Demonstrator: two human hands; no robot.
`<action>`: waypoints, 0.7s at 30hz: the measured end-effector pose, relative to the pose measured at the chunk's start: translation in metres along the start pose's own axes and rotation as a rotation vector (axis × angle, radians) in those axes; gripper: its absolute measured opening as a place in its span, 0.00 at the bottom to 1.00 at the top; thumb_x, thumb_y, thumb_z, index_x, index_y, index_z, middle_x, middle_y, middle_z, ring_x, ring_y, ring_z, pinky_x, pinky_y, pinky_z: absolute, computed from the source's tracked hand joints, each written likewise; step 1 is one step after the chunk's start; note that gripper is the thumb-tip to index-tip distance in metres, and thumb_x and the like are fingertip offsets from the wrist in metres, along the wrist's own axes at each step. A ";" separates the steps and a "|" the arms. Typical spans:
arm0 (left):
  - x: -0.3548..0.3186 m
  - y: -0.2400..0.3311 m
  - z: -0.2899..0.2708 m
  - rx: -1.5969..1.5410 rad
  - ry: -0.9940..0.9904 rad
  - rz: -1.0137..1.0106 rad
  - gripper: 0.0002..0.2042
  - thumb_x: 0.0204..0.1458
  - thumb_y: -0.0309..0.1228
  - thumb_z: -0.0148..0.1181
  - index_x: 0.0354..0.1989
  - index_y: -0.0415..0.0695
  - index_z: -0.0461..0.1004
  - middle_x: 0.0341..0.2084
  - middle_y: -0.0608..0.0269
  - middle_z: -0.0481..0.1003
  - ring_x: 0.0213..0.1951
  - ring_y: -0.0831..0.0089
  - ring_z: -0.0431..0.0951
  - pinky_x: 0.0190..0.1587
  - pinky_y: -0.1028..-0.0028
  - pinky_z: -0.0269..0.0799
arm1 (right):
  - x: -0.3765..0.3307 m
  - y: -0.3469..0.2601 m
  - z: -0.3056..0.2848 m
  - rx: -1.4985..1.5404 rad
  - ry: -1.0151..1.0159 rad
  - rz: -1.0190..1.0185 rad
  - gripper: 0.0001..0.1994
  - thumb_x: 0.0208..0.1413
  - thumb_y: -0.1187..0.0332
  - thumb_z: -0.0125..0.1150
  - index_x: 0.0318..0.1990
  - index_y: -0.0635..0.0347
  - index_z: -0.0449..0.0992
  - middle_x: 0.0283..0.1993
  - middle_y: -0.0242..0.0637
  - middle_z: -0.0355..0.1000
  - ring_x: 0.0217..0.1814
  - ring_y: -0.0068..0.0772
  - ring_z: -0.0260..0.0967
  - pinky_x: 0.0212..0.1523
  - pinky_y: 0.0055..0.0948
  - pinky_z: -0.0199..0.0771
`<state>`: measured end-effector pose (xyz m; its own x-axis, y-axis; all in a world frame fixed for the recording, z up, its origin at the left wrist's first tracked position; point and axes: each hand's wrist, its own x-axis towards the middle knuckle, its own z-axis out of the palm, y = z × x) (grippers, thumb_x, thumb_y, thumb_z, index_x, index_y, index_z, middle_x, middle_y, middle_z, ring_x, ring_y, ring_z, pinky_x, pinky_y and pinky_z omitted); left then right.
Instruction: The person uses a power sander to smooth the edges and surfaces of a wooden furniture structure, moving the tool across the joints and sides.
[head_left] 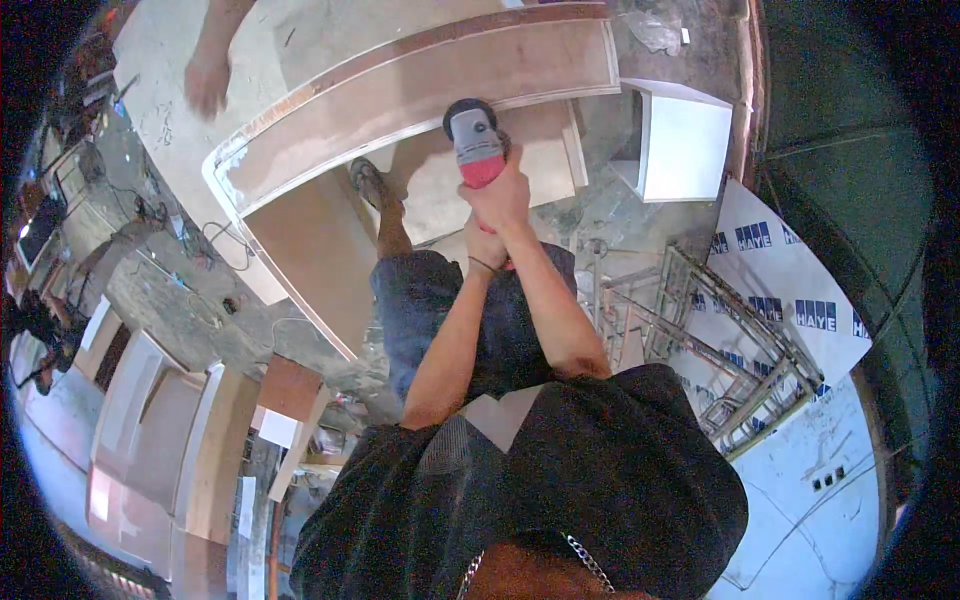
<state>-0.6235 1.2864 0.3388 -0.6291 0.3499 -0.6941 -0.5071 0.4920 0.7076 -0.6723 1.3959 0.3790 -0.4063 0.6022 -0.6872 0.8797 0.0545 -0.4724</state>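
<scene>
Both my hands are closed round an angle grinder (472, 135) with a grey head, a red body and a dark round disc at its far end. My right hand (505, 195) wraps the body just behind the head. Nearer to me, my left hand (484, 243) grips the rear part, mostly hiding it; a dark band circles that wrist. The disc end lies at the near edge of a long, curved wooden furniture piece (420, 85) with pale edges. From this view I cannot tell whether the disc touches the wood.
At the far left, another person's hand (207, 90) hangs over a pale board (155, 75). A white box (685, 145) stands on the right, near a metal frame (690, 330) and a printed white sheet (765, 270). Wooden furniture parts (150, 430) stand lower left; a cable (228, 245) lies on the left.
</scene>
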 end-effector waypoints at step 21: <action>0.007 0.026 0.091 0.257 -0.147 -0.048 0.34 0.38 0.50 0.68 0.53 0.45 0.68 0.44 0.54 0.77 0.48 0.59 0.77 0.49 0.66 0.71 | 0.022 0.049 -0.080 0.089 0.262 0.104 0.37 0.28 0.59 0.76 0.44 0.60 0.57 0.36 0.55 0.74 0.40 0.60 0.73 0.42 0.47 0.73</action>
<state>-0.5878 1.3738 0.3409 -0.5066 0.4239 -0.7507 -0.3564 0.6899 0.6301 -0.6184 1.4756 0.3849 -0.2276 0.7869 -0.5736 0.8833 -0.0812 -0.4618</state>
